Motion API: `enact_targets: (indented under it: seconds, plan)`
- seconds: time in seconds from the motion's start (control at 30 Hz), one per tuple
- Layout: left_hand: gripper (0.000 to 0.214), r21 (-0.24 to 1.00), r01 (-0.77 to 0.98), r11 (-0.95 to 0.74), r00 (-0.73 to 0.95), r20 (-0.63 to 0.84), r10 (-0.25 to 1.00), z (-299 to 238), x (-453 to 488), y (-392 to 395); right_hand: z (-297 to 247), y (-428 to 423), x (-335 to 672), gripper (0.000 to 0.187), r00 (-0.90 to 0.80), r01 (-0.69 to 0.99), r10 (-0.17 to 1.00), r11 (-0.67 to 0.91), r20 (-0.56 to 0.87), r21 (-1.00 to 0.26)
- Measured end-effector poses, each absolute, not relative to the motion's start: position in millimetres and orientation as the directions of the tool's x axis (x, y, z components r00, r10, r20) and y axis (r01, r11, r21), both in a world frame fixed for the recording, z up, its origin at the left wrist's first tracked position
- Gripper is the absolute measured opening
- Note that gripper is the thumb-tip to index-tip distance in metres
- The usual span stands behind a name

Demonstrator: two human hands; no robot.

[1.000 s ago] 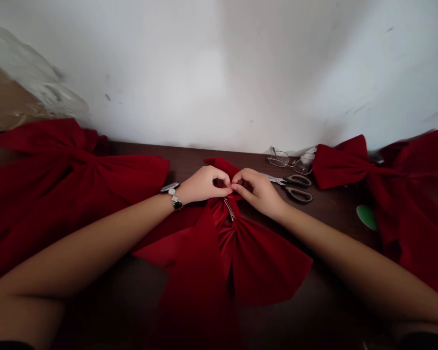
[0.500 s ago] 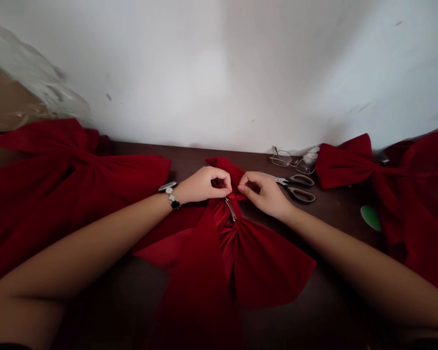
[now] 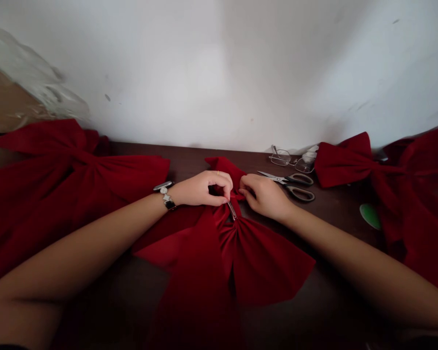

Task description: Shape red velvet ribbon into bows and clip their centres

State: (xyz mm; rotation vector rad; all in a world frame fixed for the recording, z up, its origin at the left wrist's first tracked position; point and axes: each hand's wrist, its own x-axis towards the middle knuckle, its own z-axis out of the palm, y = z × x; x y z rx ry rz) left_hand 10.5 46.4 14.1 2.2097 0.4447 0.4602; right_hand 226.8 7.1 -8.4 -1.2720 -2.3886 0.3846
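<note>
A large red fabric bow [image 3: 270,262] lies on the dark table, its gathered middle between my hands. A slim metal clip [image 3: 232,210] rests along that middle. My left hand [image 3: 213,188] pinches at the bow's centre, thumb and forefinger together by the clip's upper end. Close beside it, my right hand [image 3: 261,194] has its fingers curled in and pressed on the red material at the knot. The exact bit of cloth in each pinch is mostly hidden by the fingers. A watch and bracelet [image 3: 165,194] circle my left wrist.
Scissors [image 3: 295,187] lie slightly apart just beyond my right hand, with eyeglasses [image 3: 281,158] behind them. More red bows spread at left [image 3: 83,160] and right [image 3: 372,167]. A green disc [image 3: 370,216] sits at right. A white wall [image 3: 204,73] rises behind the table [image 3: 160,150].
My left hand has shifted slightly down onto the clip's upper end. My right hand's fingers have curled inward and turned over, uncovering the scissors' blades. The bow stays in place.
</note>
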Motion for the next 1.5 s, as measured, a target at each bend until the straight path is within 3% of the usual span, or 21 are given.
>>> enact_targets:
  seconds: [0.17, 0.3, 0.4, 0.53, 0.67, 0.87, 1.07, 1.23, 1.33, 1.5]
  plan:
    - [0.01, 0.787, 0.136, -0.602, 0.896, 0.162, 0.414, 16, 11, 47, -10, 5, 224, 0.013, -0.494, 0.75, 0.843, 0.536, 0.213, -0.387]
    - [0.007, 0.835, 0.126, -0.535, 0.899, 0.132, 0.418, 16, 11, 46, -11, 7, 225, 0.013, -0.43, 0.717, 0.866, 0.499, 0.255, -0.487]
    - [0.007, 0.902, 0.167, -0.398, 0.817, 0.099, 0.568, 12, 14, 43, -10, 9, 225, 0.013, -0.355, 0.604, 0.873, 0.487, 0.334, -0.631]
    - [0.014, 0.974, 0.159, -0.161, 0.641, 0.022, 0.767, 5, 21, 38, -9, 8, 224, 0.015, -0.349, 0.516, 0.834, 0.552, 0.428, -0.655]
    - [0.021, 0.99, 0.135, -0.037, 0.558, -0.045, 0.829, 3, 26, 36, -9, 6, 222, 0.015, -0.38, 0.467, 0.813, 0.58, 0.441, -0.667]
    - [0.025, 0.994, 0.106, 0.014, 0.518, -0.067, 0.853, 1, 29, 34, -11, 4, 219, 0.018, -0.335, 0.426, 0.827, 0.56, 0.45, -0.711]
    - [0.024, 0.984, 0.138, -0.11, 0.518, 0.023, 0.855, 1, 33, 31, -10, 5, 219, 0.024, -0.328, 0.417, 0.835, 0.547, 0.441, -0.726]
    - [0.025, 0.86, 0.134, -0.493, 0.581, 0.335, 0.742, 0, 29, 32, -5, 10, 229, 0.015, -0.37, 0.452, 0.758, 0.652, 0.538, -0.609]
    - [0.023, 0.743, 0.185, -0.643, 0.597, 0.435, 0.674, 0, 27, 32, -6, 13, 235, 0.031, -0.443, 0.497, 0.736, 0.677, 0.512, -0.543]
    - [0.018, 0.67, 0.201, -0.715, 0.615, 0.482, 0.624, -1, 25, 34, -11, 14, 236, 0.057, -0.496, 0.587, 0.769, 0.639, 0.404, -0.497]
